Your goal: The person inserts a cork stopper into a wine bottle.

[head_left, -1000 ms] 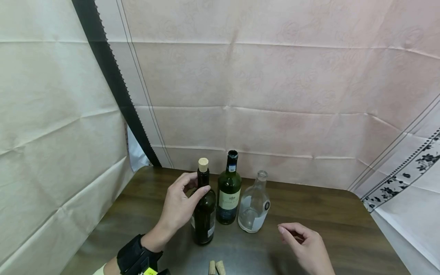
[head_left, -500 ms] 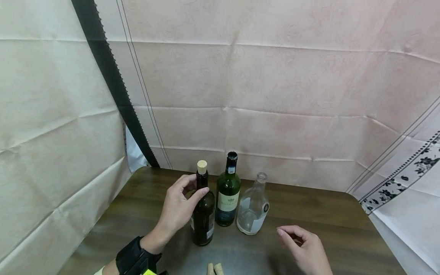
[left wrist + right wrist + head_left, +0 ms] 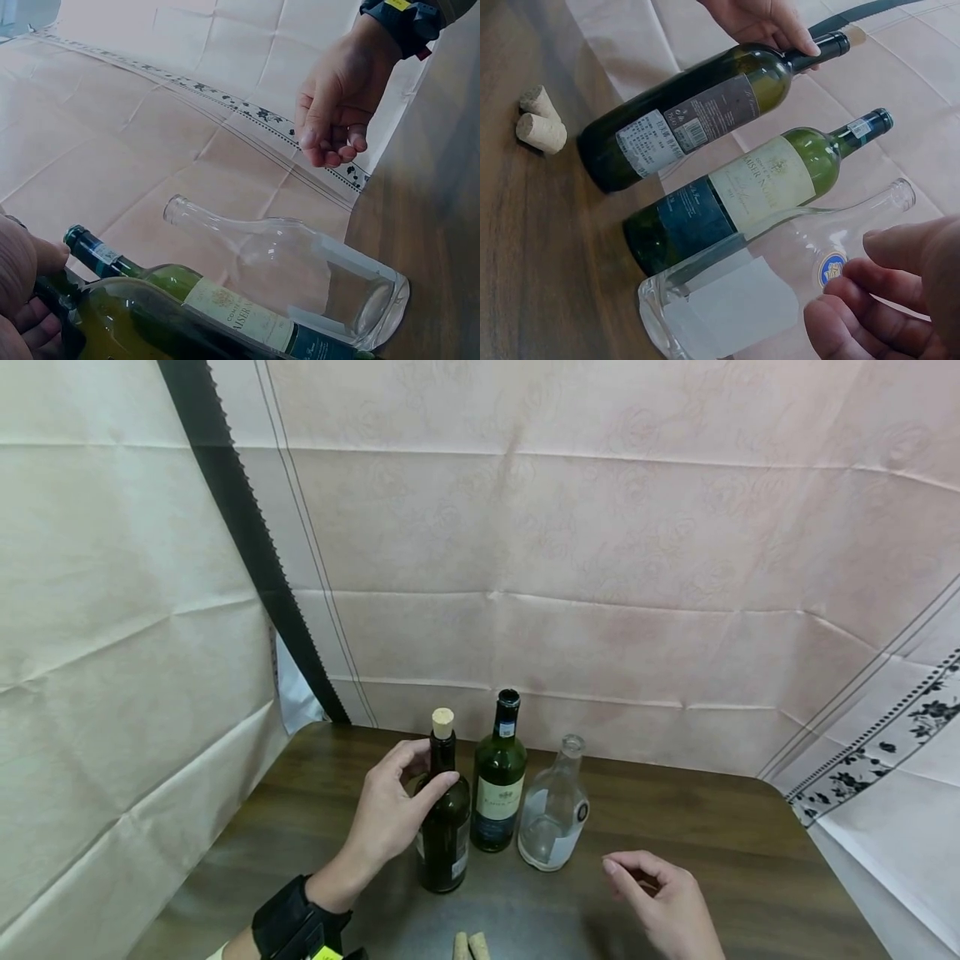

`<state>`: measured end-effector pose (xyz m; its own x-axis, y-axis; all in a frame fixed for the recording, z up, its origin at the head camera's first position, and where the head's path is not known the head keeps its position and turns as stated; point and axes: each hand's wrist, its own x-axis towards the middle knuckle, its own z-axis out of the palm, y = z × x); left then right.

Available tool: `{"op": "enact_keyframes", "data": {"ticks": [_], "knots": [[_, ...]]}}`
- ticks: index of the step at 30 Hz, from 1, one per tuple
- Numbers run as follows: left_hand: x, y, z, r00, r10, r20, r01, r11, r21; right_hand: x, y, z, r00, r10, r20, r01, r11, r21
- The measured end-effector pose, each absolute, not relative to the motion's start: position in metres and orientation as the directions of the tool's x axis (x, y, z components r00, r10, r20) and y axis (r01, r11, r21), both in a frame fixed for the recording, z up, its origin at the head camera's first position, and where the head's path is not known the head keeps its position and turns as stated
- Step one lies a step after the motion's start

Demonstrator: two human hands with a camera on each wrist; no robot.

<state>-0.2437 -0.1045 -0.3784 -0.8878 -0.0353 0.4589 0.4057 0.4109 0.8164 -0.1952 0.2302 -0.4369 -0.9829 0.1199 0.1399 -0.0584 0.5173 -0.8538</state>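
In the head view, a dark wine bottle stands upright on the table with a pale cork in its mouth. My left hand grips its neck between thumb and fingers. Right beside it is a green wine bottle with a cream and blue label and an uncorked mouth. Third in the row comes a clear glass bottle, also without a cork. To the right of that one hovers my right hand, its fingers loosely curled with nothing visible in them; the right wrist view shows its fingers up close.
Two loose corks lie together on the wooden table, near the bottom edge of the head view. A pale creased cloth hangs behind the table, and another cloth hangs along the left side.
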Motion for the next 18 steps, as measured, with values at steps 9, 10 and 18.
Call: {"op": "enact_keyframes", "data": {"ticks": [9, 10, 18], "knots": [[-0.24, -0.106, -0.383, -0.878, -0.038, 0.478, 0.421, 0.417, 0.805, -0.192, 0.227, -0.435, -0.978, 0.078, 0.195, -0.126, 0.527, -0.84], [-0.239, -0.108, -0.384, -0.872, -0.041, 0.488, 0.429, 0.416, 0.802, -0.192, 0.228, -0.435, -0.977, 0.071, 0.202, -0.135, 0.525, -0.84], [-0.231, -0.122, -0.4, -0.824, -0.105, 0.557, 0.463, 0.441, 0.769, -0.19, 0.228, -0.436, -0.972, 0.032, 0.232, -0.182, 0.519, -0.835]]}}
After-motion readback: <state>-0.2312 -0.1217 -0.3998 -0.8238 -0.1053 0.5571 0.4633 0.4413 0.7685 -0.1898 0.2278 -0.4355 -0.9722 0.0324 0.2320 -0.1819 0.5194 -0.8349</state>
